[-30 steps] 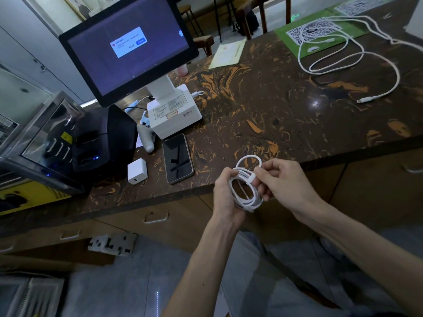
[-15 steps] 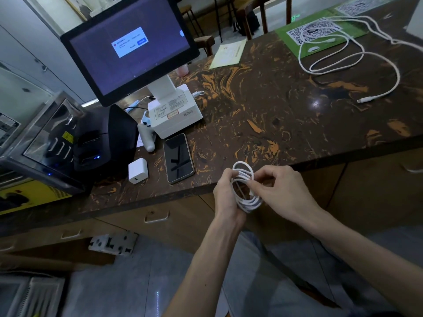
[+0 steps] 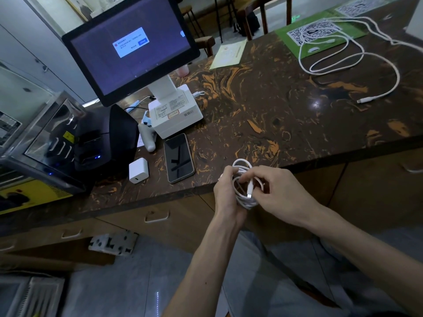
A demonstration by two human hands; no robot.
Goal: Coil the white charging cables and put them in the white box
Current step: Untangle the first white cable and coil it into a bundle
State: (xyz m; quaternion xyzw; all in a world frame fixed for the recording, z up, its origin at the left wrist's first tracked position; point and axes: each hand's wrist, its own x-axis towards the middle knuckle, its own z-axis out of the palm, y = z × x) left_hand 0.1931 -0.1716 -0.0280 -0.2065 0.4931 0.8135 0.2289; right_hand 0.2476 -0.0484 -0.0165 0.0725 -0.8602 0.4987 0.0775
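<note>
Just off the counter's near edge, the left hand grips a coiled white cable while the right hand pinches its plug end across the loops. If that end slips free, the coil would likely spring loose. More white cables lie uncoiled, well apart at the far right. The phone and charger block sit clear. The white box may be the object cut off at the upper right.

- phone sits on the counter just left of the left hand
- charger brick further left
- loose cable lies far behind the right hand
</note>
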